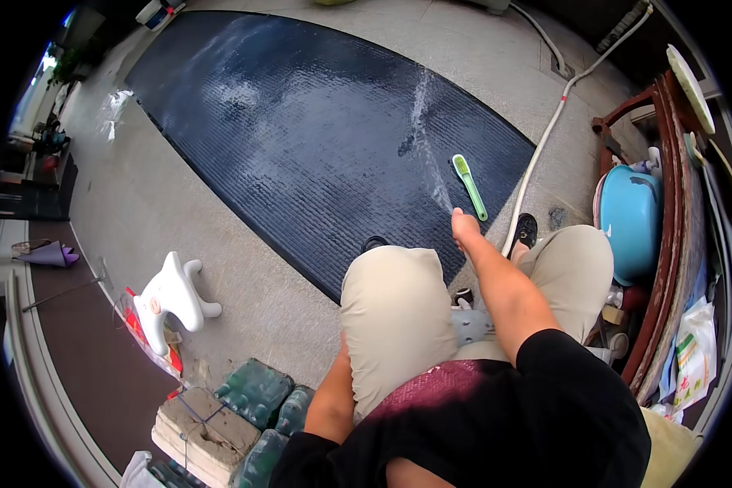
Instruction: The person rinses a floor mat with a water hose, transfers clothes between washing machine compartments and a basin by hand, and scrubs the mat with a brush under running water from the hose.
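Observation:
My right hand (pixel 464 229) is closed around the end of a hose, which the fingers mostly hide. A stream of water (pixel 421 130) shoots forward from it onto a dark ribbed mat (pixel 301 154), whose surface is wet and shiny. Just beyond that hand, a green-handled scrub brush (pixel 470 189) lies on the mat. My left forearm (pixel 332 403) hangs beside my left knee, and the hand itself is hidden behind the leg.
A pale hose (pixel 555 122) snakes along the floor at right. Nearby are a blue basin (pixel 631 215) and a wooden rack (pixel 667 268). At left stands a white stool (pixel 175 301); bundled bottles (pixel 254 392) and a tied beige block (pixel 203 431) sit by my left side.

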The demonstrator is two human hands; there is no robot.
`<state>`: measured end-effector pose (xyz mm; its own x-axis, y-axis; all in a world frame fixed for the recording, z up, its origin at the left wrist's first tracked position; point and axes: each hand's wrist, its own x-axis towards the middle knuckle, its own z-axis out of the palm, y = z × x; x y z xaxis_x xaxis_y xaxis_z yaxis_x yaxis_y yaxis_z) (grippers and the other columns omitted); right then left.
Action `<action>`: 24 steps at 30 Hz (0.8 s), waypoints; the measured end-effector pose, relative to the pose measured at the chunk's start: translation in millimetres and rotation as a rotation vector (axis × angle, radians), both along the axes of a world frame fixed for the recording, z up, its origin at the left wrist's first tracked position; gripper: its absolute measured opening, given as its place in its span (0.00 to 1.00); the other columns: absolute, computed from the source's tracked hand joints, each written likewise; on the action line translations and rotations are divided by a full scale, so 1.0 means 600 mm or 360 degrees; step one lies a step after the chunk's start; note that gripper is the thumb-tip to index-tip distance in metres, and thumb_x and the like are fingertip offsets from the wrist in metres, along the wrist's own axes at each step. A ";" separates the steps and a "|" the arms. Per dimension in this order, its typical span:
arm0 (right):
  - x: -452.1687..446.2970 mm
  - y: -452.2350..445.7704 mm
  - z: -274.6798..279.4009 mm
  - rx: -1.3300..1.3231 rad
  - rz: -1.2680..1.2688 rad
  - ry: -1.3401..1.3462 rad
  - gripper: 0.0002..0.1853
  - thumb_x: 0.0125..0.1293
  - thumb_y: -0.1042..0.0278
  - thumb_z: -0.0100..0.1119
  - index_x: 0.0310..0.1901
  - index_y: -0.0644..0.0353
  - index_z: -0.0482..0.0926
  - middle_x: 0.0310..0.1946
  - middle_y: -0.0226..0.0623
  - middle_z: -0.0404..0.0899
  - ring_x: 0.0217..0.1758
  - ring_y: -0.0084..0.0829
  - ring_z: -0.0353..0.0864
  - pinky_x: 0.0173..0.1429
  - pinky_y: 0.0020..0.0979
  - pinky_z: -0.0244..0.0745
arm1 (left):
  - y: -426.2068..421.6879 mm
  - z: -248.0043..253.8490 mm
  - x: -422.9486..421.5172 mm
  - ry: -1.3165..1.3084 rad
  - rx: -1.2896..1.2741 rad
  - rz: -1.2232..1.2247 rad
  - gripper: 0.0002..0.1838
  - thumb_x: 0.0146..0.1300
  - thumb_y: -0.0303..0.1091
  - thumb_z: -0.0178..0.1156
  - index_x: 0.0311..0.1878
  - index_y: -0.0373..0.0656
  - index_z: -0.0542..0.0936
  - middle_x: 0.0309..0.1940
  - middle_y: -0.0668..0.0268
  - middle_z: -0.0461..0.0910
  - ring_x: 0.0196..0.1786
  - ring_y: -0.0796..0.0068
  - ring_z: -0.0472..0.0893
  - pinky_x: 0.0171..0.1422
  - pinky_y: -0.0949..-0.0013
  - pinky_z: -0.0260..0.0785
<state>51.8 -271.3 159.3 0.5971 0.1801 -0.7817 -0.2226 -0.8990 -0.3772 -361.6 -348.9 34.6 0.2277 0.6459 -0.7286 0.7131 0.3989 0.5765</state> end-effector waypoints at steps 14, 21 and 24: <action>-0.090 0.025 0.010 0.0068 0.0880 -0.0286 0.32 0.65 0.47 0.38 0.46 0.73 0.80 0.49 0.65 0.76 0.57 0.56 0.75 0.62 0.48 0.68 | -0.009 -0.025 -0.025 -0.0037 -0.0025 0.0100 0.24 0.60 0.51 0.57 0.48 0.38 0.80 0.45 0.51 0.83 0.49 0.57 0.81 0.55 0.58 0.70; -0.098 0.047 0.031 -0.0071 0.0986 -0.0244 0.33 0.66 0.47 0.38 0.49 0.73 0.79 0.53 0.62 0.75 0.60 0.55 0.74 0.64 0.46 0.67 | 0.008 0.053 0.017 0.0168 0.0058 0.0064 0.26 0.60 0.52 0.57 0.52 0.40 0.78 0.47 0.51 0.82 0.52 0.53 0.80 0.55 0.58 0.70; -0.108 0.054 0.036 -0.0095 0.1025 -0.0213 0.33 0.67 0.47 0.37 0.50 0.73 0.78 0.54 0.62 0.75 0.61 0.53 0.73 0.65 0.46 0.66 | 0.011 0.029 0.019 0.0265 0.0035 -0.0031 0.25 0.61 0.52 0.56 0.52 0.41 0.78 0.47 0.51 0.82 0.52 0.50 0.80 0.55 0.56 0.70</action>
